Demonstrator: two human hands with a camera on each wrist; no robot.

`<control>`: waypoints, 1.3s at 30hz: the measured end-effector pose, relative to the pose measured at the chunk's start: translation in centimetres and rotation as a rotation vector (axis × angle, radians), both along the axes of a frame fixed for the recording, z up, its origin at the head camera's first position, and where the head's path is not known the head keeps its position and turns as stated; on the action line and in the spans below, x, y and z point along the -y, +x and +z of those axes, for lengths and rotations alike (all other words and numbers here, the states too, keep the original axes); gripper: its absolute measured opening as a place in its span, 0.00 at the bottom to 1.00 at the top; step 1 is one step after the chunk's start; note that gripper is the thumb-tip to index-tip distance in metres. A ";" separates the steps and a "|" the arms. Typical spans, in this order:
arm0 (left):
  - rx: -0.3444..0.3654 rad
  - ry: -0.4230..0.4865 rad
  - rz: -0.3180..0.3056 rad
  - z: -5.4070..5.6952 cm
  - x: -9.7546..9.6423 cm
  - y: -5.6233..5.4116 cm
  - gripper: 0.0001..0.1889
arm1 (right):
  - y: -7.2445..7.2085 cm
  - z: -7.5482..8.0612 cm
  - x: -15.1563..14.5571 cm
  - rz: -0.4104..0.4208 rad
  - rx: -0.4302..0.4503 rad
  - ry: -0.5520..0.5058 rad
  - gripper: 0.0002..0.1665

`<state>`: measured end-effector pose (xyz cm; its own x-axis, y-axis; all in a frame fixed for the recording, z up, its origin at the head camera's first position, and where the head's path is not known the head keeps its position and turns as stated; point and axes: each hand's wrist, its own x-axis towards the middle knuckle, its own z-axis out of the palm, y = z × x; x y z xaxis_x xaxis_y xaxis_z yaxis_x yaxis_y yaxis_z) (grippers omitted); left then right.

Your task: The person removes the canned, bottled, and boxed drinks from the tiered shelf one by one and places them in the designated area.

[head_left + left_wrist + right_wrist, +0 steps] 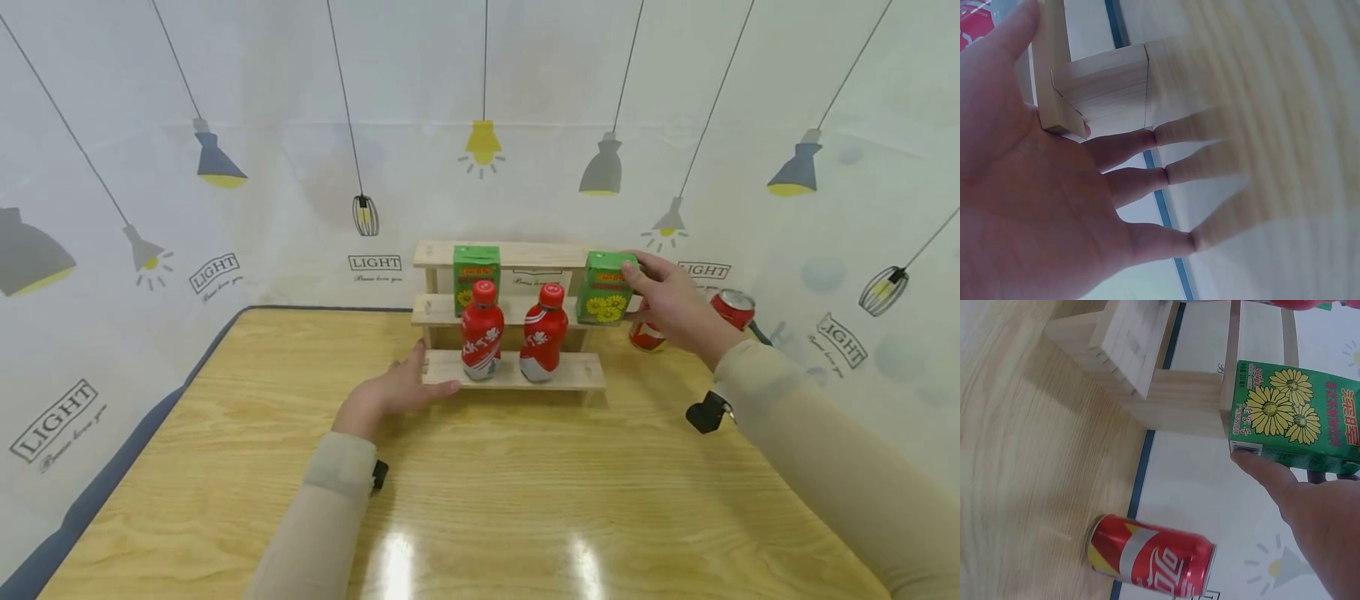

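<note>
A three-step wooden rack (517, 254) stands on the table, its left end held by my left hand (401, 383). The thumb lies along the bottom step's front, while the other fingertips (1175, 242) touch the table. My right hand (671, 304) holds a green drink carton (606, 287) with yellow flowers at the right end of the middle step. In the right wrist view, the thumb presses the carton's lower side near its base. A second green carton (476, 260) stands left on the middle step. Two red bottles (482, 340) (543, 342) stand on the bottom step.
Right of the rack are two red cans, one (647, 336) partly hidden by my right hand and one (733, 307) behind the wrist. A lamp-printed white cloth (420, 150) rises behind the wooden table (480, 492).
</note>
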<state>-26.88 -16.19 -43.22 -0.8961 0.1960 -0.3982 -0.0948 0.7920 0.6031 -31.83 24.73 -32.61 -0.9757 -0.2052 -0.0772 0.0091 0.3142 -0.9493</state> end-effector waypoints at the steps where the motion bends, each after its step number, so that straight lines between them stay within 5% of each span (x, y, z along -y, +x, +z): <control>1: -0.002 0.004 0.001 0.0 0.0 0.0 0.68 | 0.2 0.0 -0.4 -0.003 -0.003 0.018 0.44; 18: -0.023 0.002 0.002 0.2 0.0 0.0 0.69 | 3.0 -1.1 -10.0 -0.074 -0.027 0.098 0.47; 23: -0.015 -0.002 0.005 0.2 -0.1 0.0 0.68 | 3.7 -2.3 -13.1 -0.074 0.002 0.050 0.45; 31: -0.028 -0.018 0.005 0.1 -0.2 0.2 0.68 | 4.1 -4.6 -16.9 -0.079 0.000 0.227 0.49; 39: -0.032 -0.021 -0.001 0.1 -0.1 0.3 0.68 | 4.1 -6.9 -18.8 -0.077 0.034 0.289 0.52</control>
<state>-26.61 -16.14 -43.16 -0.9085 0.1889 -0.3728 -0.0746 0.8043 0.5895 -27.76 43.55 -39.53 -0.9833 -0.0954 -0.1547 0.0737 0.5687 -0.8192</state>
